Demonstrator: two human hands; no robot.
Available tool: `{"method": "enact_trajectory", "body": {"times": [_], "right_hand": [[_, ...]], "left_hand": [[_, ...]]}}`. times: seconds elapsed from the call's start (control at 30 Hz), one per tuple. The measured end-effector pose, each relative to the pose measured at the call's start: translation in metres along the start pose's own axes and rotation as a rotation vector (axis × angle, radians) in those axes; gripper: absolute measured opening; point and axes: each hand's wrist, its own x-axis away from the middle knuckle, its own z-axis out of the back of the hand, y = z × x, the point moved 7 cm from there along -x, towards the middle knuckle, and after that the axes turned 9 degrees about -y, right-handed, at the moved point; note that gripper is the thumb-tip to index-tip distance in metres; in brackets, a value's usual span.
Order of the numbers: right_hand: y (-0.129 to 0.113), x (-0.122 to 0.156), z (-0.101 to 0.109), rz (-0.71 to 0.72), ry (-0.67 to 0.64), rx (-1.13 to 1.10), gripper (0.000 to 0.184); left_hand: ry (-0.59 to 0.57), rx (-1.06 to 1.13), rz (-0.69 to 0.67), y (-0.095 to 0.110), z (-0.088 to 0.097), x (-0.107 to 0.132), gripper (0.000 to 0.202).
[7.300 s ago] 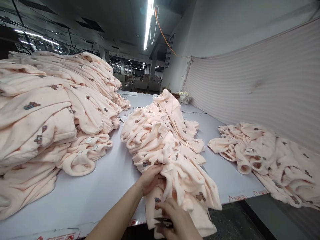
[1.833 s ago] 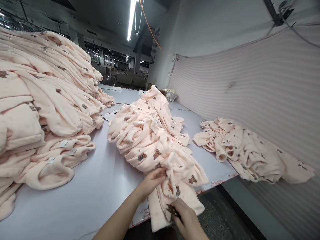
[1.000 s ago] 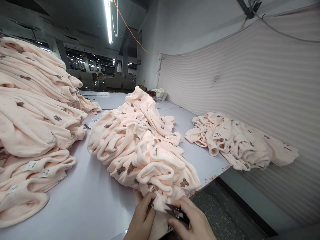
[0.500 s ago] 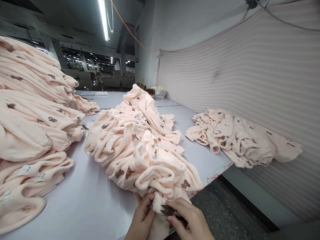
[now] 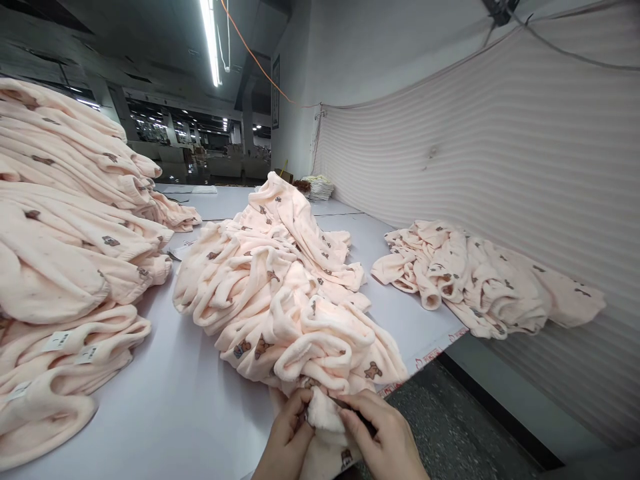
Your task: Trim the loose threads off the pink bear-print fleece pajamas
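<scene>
Your two hands work close together at the bottom edge of view.

Your left hand (image 5: pixel 286 437) comes up from below with its back toward you, fingers curled and the tips pinched inward toward the right. Your right hand (image 5: pixel 384 437) sits just beside it, back up, its fingers (image 5: pixel 356 407) bent and pointing left toward the other hand, thumb tucked under. The fingertips of both hands nearly meet. Only the hands and a little of the wrists show; your forearms are out of frame.
</scene>
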Motion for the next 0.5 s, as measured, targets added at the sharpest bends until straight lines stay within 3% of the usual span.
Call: {"method": "enact_trajectory", "body": {"times": [0.2,0.33,0.43,0.5], "right_hand": [[-0.006,-0.001,-0.003,0.057,-0.060,-0.053,0.025],[-0.004,-0.002,-0.001,0.021,0.031,-0.042,0.022],[-0.006,-0.002,-0.005,0.049,0.086,-0.023,0.041],[-0.012,-0.002,-0.007,0.105,0.137,-0.012,0.038]], "left_hand": [[-0.043,-0.001,0.012,0.004,-0.002,-0.001,0.011],[-0.033,0.043,0.006,0.006,-0.002,-0.001,0.012],[-0.043,0.069,-0.034,0.010,-0.004,-0.001,0.016],[-0.047,0.071,-0.059,0.014,-0.007,-0.001,0.016]]}}
